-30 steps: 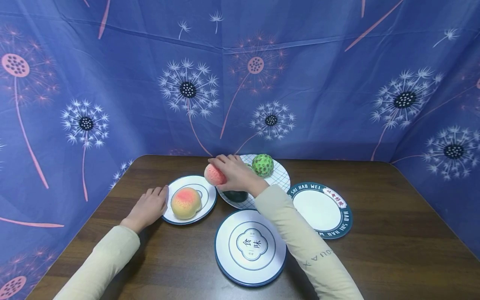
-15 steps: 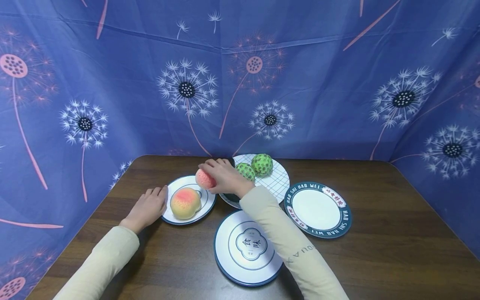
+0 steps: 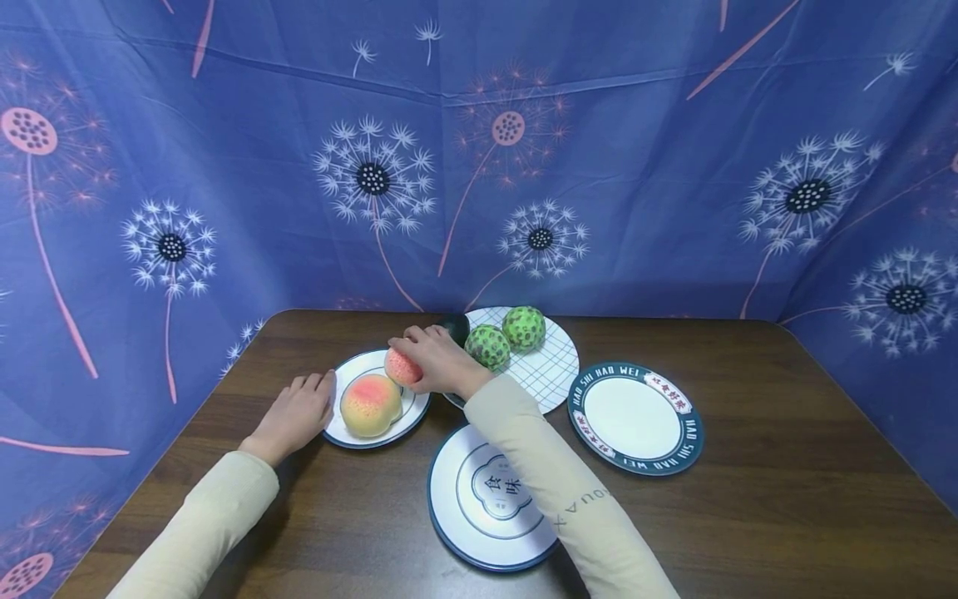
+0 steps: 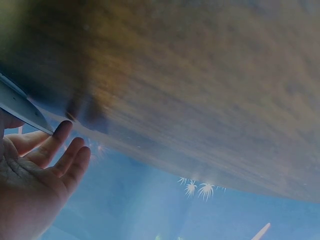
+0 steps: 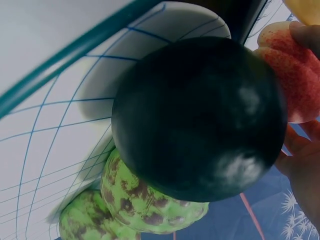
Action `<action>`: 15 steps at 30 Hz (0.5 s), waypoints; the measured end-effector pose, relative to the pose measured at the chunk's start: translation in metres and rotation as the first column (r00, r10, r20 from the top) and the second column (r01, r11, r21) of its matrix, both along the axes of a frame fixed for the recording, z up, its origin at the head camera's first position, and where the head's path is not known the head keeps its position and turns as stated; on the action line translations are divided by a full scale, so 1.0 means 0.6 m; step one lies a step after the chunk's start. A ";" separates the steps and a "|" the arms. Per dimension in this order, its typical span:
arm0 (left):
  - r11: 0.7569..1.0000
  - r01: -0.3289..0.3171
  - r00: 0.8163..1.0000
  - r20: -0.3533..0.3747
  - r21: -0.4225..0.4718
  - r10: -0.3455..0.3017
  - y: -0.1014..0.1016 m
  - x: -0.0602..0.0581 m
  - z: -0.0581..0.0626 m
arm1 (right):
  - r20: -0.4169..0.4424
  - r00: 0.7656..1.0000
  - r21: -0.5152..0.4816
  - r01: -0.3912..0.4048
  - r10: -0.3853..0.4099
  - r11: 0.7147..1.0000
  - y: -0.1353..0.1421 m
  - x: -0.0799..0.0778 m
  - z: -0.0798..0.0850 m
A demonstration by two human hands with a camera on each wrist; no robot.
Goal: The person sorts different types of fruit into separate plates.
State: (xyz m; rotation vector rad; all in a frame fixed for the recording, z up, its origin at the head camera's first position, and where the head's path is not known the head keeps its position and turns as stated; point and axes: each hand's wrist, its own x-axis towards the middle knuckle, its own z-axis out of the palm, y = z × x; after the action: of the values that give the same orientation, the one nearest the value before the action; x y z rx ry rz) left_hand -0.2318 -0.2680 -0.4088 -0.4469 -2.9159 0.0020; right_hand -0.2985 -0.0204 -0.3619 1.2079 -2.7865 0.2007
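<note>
My right hand (image 3: 441,362) grips a reddish peach (image 3: 402,367) over the back of the blue-rimmed white plate (image 3: 414,410) at left. Whether that peach touches the plate, I cannot tell. A larger yellow-and-red peach (image 3: 370,406) lies on the same plate, in front of the held one. Fingers of my left hand (image 3: 294,416) touch the plate's left rim, fairly straight in the left wrist view. Close by my right hand, a glossy dark green rounded fruit (image 5: 200,120) sits on the grid-patterned plate (image 3: 550,374).
Two green, brown-spotted bumpy fruits, one nearer (image 3: 488,347) and one farther (image 3: 524,329), share the grid plate. A white plate with Chinese characters (image 3: 479,532) lies at front, partly under my right sleeve. At right is a green-rimmed plate (image 3: 634,420). Patterned blue cloth (image 3: 636,208) hangs behind the table.
My right hand has moved left and slightly down with the reddish peach, from the grid plate's edge to over the left plate. My left hand stays at the rim.
</note>
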 end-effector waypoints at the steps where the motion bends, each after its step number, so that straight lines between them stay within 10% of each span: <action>1: 1.000 0.000 1.000 -0.001 -0.001 0.000 0.000 0.000 0.000 | 0.000 1.000 0.000 0.002 -0.002 1.000 -0.001 0.000 -0.001; 15: 1.000 0.004 1.000 -0.002 -0.008 -0.004 0.002 0.003 0.002 | 0.057 0.996 0.021 0.062 -0.063 0.998 -0.005 0.002 -0.002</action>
State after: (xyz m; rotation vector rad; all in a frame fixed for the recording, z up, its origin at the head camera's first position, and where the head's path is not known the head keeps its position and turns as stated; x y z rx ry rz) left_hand -0.2301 -0.2671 -0.4076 -0.4544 -2.9140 0.0139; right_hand -0.2971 -0.0232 -0.3629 1.1344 -2.8771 0.2079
